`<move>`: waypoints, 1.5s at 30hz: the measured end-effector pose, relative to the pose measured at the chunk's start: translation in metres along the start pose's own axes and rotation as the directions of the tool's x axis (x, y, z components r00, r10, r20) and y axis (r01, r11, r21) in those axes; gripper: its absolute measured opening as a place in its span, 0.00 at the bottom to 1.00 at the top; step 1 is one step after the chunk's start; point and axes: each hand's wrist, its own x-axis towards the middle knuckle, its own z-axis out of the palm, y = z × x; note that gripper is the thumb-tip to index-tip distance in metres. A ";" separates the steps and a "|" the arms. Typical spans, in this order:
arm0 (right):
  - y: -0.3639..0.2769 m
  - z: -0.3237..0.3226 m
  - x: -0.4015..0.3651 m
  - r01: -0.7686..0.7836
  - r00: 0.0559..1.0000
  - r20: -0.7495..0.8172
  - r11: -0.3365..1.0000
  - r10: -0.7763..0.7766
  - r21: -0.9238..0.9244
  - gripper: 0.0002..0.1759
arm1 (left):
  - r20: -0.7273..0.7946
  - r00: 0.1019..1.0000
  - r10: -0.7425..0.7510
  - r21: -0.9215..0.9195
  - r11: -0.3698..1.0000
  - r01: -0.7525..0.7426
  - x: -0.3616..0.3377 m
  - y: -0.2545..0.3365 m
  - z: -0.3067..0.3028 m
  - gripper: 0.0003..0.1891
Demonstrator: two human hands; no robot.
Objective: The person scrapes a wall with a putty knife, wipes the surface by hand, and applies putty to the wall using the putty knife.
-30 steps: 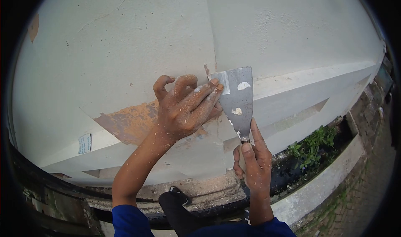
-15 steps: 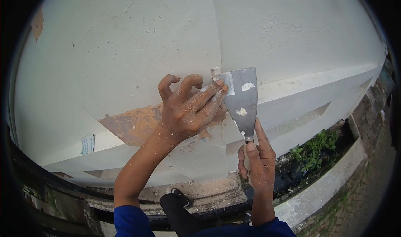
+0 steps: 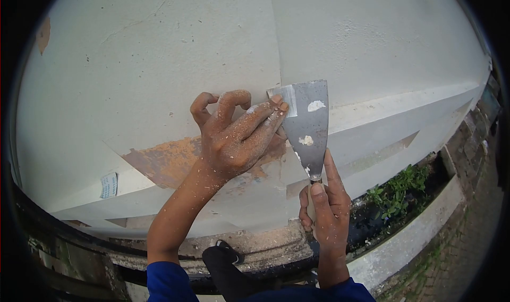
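A broad putty knife (image 3: 304,122) with a grey metal blade, spotted with white paint, is held against the light painted wall (image 3: 212,63). My right hand (image 3: 328,209) grips its handle from below, index finger stretched along the blade's base. Two dusty fingers of my left hand (image 3: 234,137) press on the blade's upper left part, near a shiny scraped strip. The left thumb seems to lie behind the blade, mostly hidden, while the other two fingers curl away from it. Behind the left hand is a bare brownish patch (image 3: 164,161) where paint has come off.
A small printed paper (image 3: 109,185) rests on the wall's ledge at left. On the right, green plants (image 3: 396,193) grow in a dark trough with a pale concrete rim (image 3: 409,238). My dark-trousered leg and shoe (image 3: 230,251) show below, near a debris-strewn step (image 3: 255,241).
The putty knife's blade has shifted slightly upward. My left hand has moved a little left with its fingertips still on the blade. Pale flakes at the blade's upper left corner no longer show.
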 end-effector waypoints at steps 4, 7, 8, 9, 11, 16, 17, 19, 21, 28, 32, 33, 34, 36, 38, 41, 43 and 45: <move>0.002 -0.012 -0.006 0.009 1.000 0.027 1.000 -0.009 -0.004 0.31 | 0.041 0.999 0.011 -0.038 0.999 -0.010 -0.005 0.005 0.000 0.20; -0.001 -0.009 0.003 0.018 1.000 0.015 0.998 -0.017 -0.064 0.31 | 0.009 1.000 0.004 -0.040 0.999 -0.003 -0.010 0.006 0.005 0.19; -0.002 -0.007 0.005 0.014 1.000 -0.002 0.997 -0.014 -0.076 0.31 | 0.008 1.000 0.006 -0.022 1.000 -0.006 -0.005 0.005 0.003 0.20; -0.002 -0.008 0.003 0.024 1.000 0.013 0.998 -0.023 -0.059 0.31 | 0.002 1.000 0.009 -0.001 1.000 -0.009 -0.002 0.003 0.002 0.20; -0.002 -0.012 -0.004 0.039 0.998 0.046 0.999 -0.038 -0.027 0.31 | 0.021 1.000 -0.007 -0.042 0.999 0.008 -0.006 0.006 0.001 0.20; 0.002 -0.005 0.010 0.050 0.998 0.026 0.999 -0.049 -0.016 0.31 | -0.003 1.000 -0.025 -0.018 1.000 0.025 0.005 -0.003 0.001 0.16; 0.001 -0.003 0.011 0.070 0.997 0.031 0.998 -0.070 -0.002 0.31 | 0.011 1.000 -0.020 -0.033 0.999 0.020 0.004 -0.001 0.001 0.16; 0.004 -0.014 0.000 0.037 0.999 0.031 0.999 -0.036 -0.009 0.32 | 0.032 0.999 -0.008 -0.052 0.999 0.010 -0.001 0.005 0.001 0.17; 0.005 -0.016 0.000 0.027 0.999 0.036 1.000 -0.026 -0.011 0.32 | 0.054 0.998 0.019 -0.060 0.998 -0.016 -0.008 0.005 0.003 0.17; 0.005 -0.015 -0.003 0.003 1.000 0.016 1.000 -0.003 -0.006 0.31 | 0.043 0.999 -0.012 -0.074 0.997 0.016 -0.006 0.012 0.005 0.21; 0.008 -0.017 0.006 0.036 0.998 0.046 0.999 -0.036 0.010 0.31 | 0.032 0.999 0.010 -0.050 0.999 -0.009 -0.004 0.005 0.005 0.16; 0.006 -0.018 0.004 0.035 0.998 0.044 0.999 -0.035 0.001 0.31 | 0.033 0.999 -0.003 -0.053 0.999 0.005 -0.004 0.007 0.005 0.17; 0.003 -0.017 -0.003 0.027 0.999 0.040 1.000 -0.027 -0.007 0.31 | 0.040 0.999 -0.019 -0.058 0.998 0.022 -0.005 0.011 0.004 0.17; 0.002 -0.015 -0.006 0.021 0.999 0.030 1.000 -0.020 -0.021 0.31 | 0.040 0.999 -0.020 -0.064 0.998 0.023 -0.006 0.011 0.004 0.18; 0.004 -0.015 -0.002 0.012 1.000 0.019 0.999 -0.012 -0.036 0.30 | 0.032 0.999 0.000 -0.066 0.998 0.002 -0.009 0.008 0.007 0.20; 0.003 -0.011 0.001 0.008 1.000 -0.007 1.000 -0.009 -0.011 0.31 | 0.026 1.000 -0.010 -0.029 1.000 0.011 -0.002 0.008 0.004 0.20; 0.007 -0.014 -0.008 0.027 1.000 0.013 0.999 -0.027 -0.032 0.31 | 0.049 0.998 -0.031 -0.053 0.998 0.033 -0.012 0.014 0.005 0.20; 0.009 -0.011 -0.002 0.066 0.998 0.023 0.997 -0.066 -0.031 0.31 | 0.027 0.999 -0.031 -0.032 0.999 0.032 -0.010 0.010 0.004 0.20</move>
